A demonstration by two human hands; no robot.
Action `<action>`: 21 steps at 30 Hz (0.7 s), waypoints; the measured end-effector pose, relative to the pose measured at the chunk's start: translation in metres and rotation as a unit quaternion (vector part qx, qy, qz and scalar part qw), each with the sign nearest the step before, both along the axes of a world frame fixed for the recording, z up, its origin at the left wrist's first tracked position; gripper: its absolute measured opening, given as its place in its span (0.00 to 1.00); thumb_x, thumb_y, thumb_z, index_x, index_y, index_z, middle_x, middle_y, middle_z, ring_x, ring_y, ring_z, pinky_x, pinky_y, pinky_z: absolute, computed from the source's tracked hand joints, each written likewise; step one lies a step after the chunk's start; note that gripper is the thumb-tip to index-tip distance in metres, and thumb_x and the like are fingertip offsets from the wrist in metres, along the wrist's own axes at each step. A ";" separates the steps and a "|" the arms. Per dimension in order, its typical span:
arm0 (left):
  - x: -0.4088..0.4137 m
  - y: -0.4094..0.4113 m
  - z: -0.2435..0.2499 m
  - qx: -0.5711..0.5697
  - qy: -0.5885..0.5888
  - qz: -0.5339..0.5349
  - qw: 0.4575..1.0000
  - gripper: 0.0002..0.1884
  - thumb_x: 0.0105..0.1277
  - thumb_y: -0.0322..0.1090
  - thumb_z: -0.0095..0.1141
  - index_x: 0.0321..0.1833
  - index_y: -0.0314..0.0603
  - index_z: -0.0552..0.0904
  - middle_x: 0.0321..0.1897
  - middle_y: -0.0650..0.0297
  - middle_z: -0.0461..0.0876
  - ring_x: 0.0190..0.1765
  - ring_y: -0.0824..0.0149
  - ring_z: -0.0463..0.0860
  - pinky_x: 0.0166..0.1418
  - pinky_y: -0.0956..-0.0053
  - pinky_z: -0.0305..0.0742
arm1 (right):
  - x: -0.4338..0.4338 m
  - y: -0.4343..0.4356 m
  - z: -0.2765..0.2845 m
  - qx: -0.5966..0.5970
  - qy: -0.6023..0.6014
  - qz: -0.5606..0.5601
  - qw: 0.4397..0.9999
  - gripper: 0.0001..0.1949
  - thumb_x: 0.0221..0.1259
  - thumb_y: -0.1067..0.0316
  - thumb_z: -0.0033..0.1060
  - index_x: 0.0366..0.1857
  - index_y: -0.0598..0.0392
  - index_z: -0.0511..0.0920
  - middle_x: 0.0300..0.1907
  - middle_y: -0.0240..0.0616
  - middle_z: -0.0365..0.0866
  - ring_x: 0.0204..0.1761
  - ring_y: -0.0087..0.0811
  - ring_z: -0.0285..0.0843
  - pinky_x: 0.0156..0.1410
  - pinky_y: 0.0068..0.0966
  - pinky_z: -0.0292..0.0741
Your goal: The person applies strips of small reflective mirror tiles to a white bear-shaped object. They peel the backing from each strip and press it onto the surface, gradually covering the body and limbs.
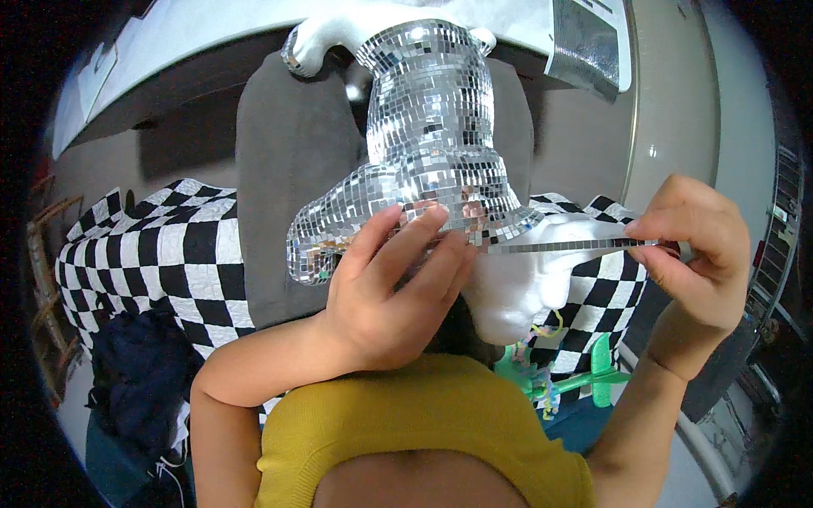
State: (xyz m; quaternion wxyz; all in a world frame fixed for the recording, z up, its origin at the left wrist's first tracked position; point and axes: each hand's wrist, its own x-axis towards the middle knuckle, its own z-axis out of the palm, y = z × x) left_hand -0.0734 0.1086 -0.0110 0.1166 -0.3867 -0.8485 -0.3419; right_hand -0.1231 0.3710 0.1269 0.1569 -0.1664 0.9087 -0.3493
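Across my lap lies a large white figure [502, 298], much of it covered in small square mirror tiles [438, 120]. My left hand [400, 286] rests on the tiled part with its fingers spread, close to where the tiling meets bare white. Between the thumb and fingers of my right hand [692, 247] is the end of a narrow strip of mirror tiles [565, 246]. The strip runs taut to the left over the bare white part and meets the tiled area near my left fingertips. Whether its far end is stuck down is hidden.
A white table [222, 32] curves along the far side, with a sheet of mirror tiles [584, 51] at its right. Black-and-white checkered cloth [178, 247] spreads on both sides. Dark fabric [143, 374] lies at left, and a green plastic toy [584, 381] at lower right.
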 end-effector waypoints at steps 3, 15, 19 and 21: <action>0.004 0.001 -0.006 0.003 0.013 0.005 1.000 0.19 0.50 0.31 0.55 0.47 0.42 0.87 0.52 0.59 0.78 0.58 0.50 0.77 0.65 0.46 0.68 | -0.006 0.005 0.000 -0.001 -0.004 0.016 1.000 0.08 0.44 0.71 0.67 0.29 0.61 0.84 0.23 0.36 0.78 0.22 0.27 0.69 0.26 0.23 0.60; 0.007 0.008 0.008 0.018 -0.074 0.017 0.997 0.23 0.48 0.37 0.58 0.50 0.41 0.85 0.51 0.64 0.76 0.58 0.58 0.76 0.61 0.52 0.70 | -0.025 0.034 -0.025 -0.060 -0.108 -0.042 0.991 0.05 0.48 0.73 0.67 0.29 0.61 0.85 0.27 0.34 0.78 0.28 0.22 0.70 0.32 0.20 0.63; 0.005 0.012 0.008 0.038 -0.076 0.016 0.996 0.25 0.47 0.38 0.55 0.50 0.38 0.84 0.50 0.61 0.76 0.58 0.57 0.74 0.63 0.49 0.68 | -0.026 0.045 -0.039 -0.080 -0.141 -0.052 0.985 0.06 0.47 0.75 0.68 0.30 0.61 0.85 0.27 0.34 0.77 0.29 0.22 0.70 0.33 0.20 0.63; 0.003 0.015 0.009 0.048 -0.082 0.020 0.995 0.25 0.46 0.38 0.55 0.50 0.37 0.84 0.49 0.60 0.76 0.57 0.57 0.74 0.64 0.48 0.67 | -0.025 0.047 -0.044 -0.094 -0.152 -0.059 0.982 0.06 0.46 0.75 0.68 0.30 0.62 0.85 0.27 0.34 0.77 0.29 0.22 0.70 0.33 0.20 0.63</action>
